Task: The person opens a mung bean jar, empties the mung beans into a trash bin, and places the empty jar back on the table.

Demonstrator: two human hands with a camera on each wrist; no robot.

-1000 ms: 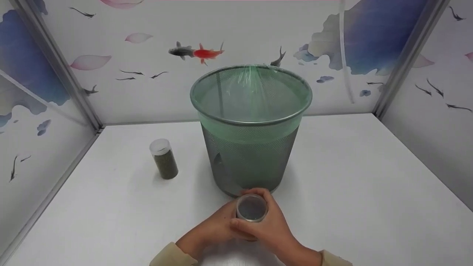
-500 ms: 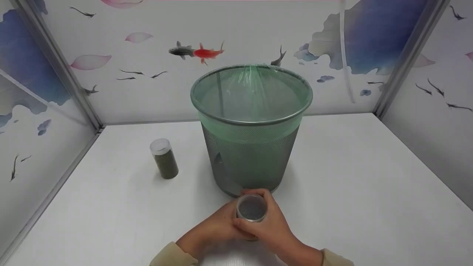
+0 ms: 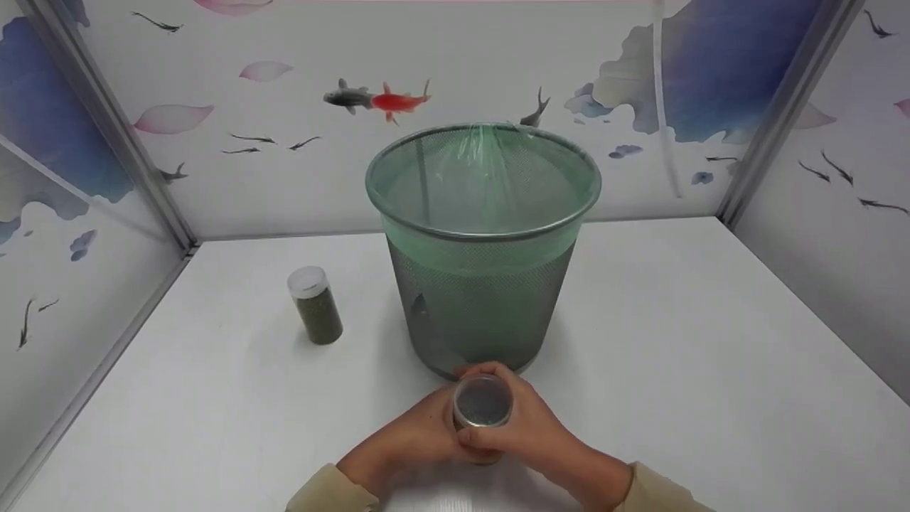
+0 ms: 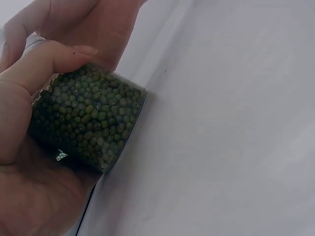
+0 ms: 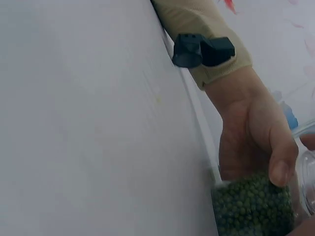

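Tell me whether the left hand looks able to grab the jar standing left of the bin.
Probably not as things stand: the left hand is curled round the jar of green beans. Otherwise the way looks free, with nothing seen between that hand and the standing jar.

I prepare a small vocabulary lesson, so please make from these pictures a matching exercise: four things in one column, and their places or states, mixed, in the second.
1. nearer jar
2. farther jar
3. bin
4. liner

A. pale green, folded over the bin's edge
B. held by left hand and right hand
C. on the table, left of the bin
D. grey mesh, beyond the hands

Pairs: 1-B, 2-C, 3-D, 4-A
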